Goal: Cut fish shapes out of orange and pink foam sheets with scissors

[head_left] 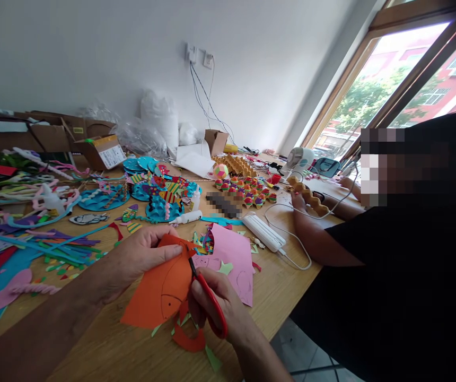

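Observation:
My left hand (148,254) pinches the top edge of an orange paper sheet (152,297), thumb on the front. A fish outline with a dot eye is drawn on the sheet in dark lines. Red-handled scissors (211,300) are gripped in my right hand (222,297), and their dark blades meet the sheet's right edge. Below, orange paper scraps (190,339) and pale green slivers lie on the table. Just behind the sheet is a pink paper sheet (234,254) with drawn outlines, a light green piece (225,268) resting on it.
A co-worker in black (411,254) sits at the right, hands on an egg-carton strip (307,196). A white power strip (263,232) with a cord lies between us. Glue bottles (188,217), blue decorated crafts (164,206), paper strips (61,246) and cardboard boxes (98,151) crowd the left and back.

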Tool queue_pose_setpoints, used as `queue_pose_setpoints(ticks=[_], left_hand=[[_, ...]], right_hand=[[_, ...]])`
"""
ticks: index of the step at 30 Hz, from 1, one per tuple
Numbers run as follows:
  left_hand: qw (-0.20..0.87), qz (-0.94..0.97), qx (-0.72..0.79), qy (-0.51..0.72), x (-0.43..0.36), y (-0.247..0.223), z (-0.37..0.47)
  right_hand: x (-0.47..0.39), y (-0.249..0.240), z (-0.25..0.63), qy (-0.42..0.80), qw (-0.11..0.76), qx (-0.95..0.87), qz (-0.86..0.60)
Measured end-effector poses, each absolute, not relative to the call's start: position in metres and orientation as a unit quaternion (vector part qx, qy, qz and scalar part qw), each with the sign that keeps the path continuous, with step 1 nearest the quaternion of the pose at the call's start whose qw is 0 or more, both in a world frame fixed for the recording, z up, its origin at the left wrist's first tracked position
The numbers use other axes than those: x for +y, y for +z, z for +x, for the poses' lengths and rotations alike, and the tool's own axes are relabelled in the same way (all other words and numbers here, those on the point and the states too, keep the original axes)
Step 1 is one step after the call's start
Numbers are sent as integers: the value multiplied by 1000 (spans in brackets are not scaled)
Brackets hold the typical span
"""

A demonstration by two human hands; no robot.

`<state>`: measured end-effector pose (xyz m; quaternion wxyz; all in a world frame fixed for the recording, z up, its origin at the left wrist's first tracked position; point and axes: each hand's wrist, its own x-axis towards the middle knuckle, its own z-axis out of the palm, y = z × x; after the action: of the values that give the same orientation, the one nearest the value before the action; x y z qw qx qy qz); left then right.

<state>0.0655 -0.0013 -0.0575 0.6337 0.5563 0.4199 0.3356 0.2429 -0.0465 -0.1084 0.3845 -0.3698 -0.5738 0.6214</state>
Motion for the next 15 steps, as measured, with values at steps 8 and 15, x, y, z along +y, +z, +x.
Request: queue_pose_setpoints(ticks=[8,15], left_hand=[[620,557,435,341,-3,-58,67],[615,556,443,340,-4,-57,67]], right_hand=[[-47,-111,243,624,391,-567,-368],[-49,-112,243,619,394,-574,-365]])
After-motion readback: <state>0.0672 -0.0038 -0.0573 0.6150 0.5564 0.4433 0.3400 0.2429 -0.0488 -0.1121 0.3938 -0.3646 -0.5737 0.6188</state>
